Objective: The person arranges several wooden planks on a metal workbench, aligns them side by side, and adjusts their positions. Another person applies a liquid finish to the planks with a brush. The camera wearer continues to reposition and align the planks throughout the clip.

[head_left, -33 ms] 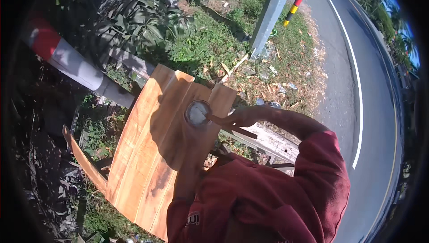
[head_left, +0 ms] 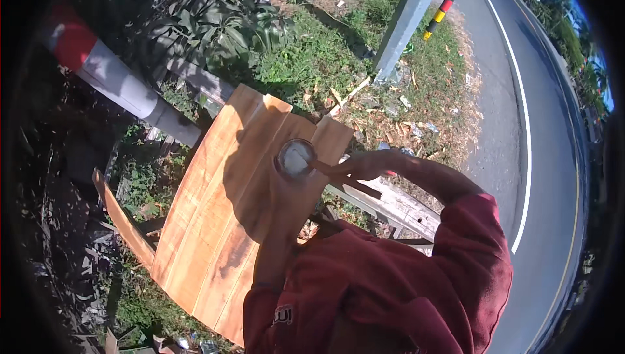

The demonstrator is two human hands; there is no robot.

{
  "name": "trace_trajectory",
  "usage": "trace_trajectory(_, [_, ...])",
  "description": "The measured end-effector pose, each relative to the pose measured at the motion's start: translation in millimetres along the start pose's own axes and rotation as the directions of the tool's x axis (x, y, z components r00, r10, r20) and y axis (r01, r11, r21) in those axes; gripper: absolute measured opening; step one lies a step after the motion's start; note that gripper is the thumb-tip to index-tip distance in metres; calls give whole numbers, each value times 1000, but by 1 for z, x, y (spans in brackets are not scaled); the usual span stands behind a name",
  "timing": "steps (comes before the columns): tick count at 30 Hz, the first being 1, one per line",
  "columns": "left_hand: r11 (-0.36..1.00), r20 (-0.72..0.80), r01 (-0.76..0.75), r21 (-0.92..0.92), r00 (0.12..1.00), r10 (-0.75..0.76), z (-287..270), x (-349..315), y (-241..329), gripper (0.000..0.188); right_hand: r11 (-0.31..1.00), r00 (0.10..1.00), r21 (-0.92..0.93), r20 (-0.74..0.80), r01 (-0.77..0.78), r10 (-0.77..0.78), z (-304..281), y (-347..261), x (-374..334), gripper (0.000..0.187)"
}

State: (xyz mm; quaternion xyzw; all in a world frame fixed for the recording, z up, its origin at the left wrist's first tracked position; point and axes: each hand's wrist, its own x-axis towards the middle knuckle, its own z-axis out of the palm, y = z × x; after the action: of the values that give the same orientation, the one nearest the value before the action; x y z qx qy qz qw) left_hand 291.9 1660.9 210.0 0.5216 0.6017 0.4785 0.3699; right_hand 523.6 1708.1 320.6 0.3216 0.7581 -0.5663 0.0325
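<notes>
My left hand (head_left: 286, 186) is wrapped round a round, clear-looking tub (head_left: 280, 152), held over the far end of a wooden panel (head_left: 208, 250). Inside the tub is a white substance (head_left: 296, 157); whether it is paste or liquid I cannot tell. A flat wooden stick (head_left: 327, 168) reaches into the tub from the right, its tip at the white substance. The stick's other end is in my right hand (head_left: 366, 165), whose fingers are closed on it. The panel consists of several orange-brown planks side by side, uneven at the far end.
Beneath and beside the panel stands a weathered wooden bench (head_left: 410, 209). A curved wooden piece (head_left: 124, 224) leans at the left. A red-and-white pole (head_left: 120, 81), a grey metal post (head_left: 413, 19) and a striped marker post (head_left: 438, 18) stand beyond. A paved road (head_left: 547, 159) runs along the right.
The view has shifted slightly, so the surroundings sit a little differently in it. Both hands keep their hold on the tub and the stick.
</notes>
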Motion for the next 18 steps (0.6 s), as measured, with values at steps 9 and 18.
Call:
trace_trajectory(9, [895, -138, 70, 440, 990, -9, -262, 19, -166, 65, 927, 951, -225, -143, -300, 273, 25, 20, 3, 43])
trace_trajectory(18, [454, -75, 270, 849, 912, -402, -453, 62, -291, 66, 847, 687, -254, -707, -466, 166, 109, -7, 11, 46])
